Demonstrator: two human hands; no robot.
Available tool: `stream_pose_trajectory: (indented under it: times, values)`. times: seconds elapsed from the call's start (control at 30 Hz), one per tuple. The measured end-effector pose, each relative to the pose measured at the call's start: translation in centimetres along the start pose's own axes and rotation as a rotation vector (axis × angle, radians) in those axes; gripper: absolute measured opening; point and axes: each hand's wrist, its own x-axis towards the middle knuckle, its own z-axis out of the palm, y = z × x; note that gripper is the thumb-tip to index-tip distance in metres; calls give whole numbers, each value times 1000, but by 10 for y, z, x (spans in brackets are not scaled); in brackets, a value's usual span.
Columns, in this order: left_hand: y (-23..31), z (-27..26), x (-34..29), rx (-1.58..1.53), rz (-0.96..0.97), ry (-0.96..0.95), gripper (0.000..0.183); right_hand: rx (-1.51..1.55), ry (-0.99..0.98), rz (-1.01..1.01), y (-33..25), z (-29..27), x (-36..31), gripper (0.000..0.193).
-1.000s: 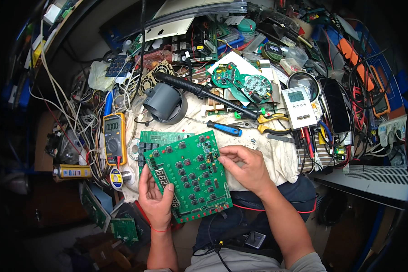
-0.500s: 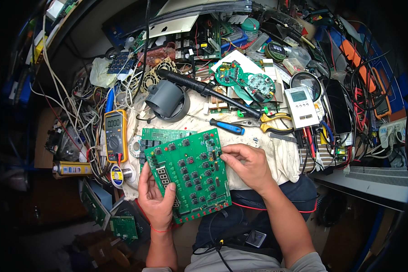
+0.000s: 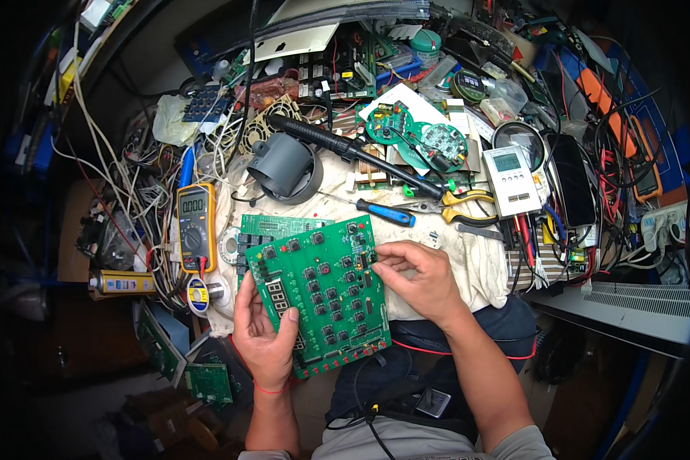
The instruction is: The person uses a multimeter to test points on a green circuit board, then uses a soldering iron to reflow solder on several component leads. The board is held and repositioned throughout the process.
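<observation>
A green circuit board (image 3: pixel 337 295) with black push buttons, red LEDs and a digit display (image 3: pixel 277 297) is held tilted above my lap and the bench edge. My left hand (image 3: pixel 267 337) grips its lower left side, thumb on top by the display, fingers underneath. At the upper right edge my right hand (image 3: pixel 418 276) has thumb and index fingertips closed on the board's rim. Behind it, partly covered, a second green board (image 3: pixel 272 224) with black relays lies on the white cloth (image 3: pixel 468 268).
Beyond the board lie a blue screwdriver (image 3: pixel 386 214), yellow-handled pliers (image 3: pixel 469 208) and a grey round holder (image 3: pixel 284 172). A yellow multimeter (image 3: pixel 197 230) and solder spool (image 3: pixel 198 294) stand left. A white tester (image 3: pixel 509 182) sits right. Tangled cables (image 3: pixel 134 153) fill the left side.
Both hands keep their hold on the circuit board. The view has shifted very slightly; otherwise hardly anything has moved.
</observation>
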Motion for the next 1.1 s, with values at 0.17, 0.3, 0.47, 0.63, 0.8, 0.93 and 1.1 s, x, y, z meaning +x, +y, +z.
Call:
stream_pose_trajectory:
  times: [0.17, 0.3, 0.47, 0.63, 0.8, 0.93, 1.1]
  values:
    - [-1, -1, 1, 1, -10, -1, 80, -30, -3, -13, 1, 0, 0, 24]
    - [-2, -1, 1, -4, -13, -1, 81, -39, -6, -15, 1, -1, 0, 24]
    - [-3, -2, 2, -7, -1, 0, 81, -32, -10, -11, 1, -1, 0, 24]
    - [-1, -1, 0, -2, 3, 2, 81, -2, -17, 6, 1, -1, 0, 25]
    - [4, 1, -5, -11, 18, 7, 82, -8, 2, -2, 0, 0, 0, 25]
    - [8, 3, -9, -42, 26, -5, 83, -20, 11, 8, -1, 1, 0, 26]
    - [10, 5, -13, -91, 61, -22, 83, -9, 16, 41, -3, 2, 1, 23]
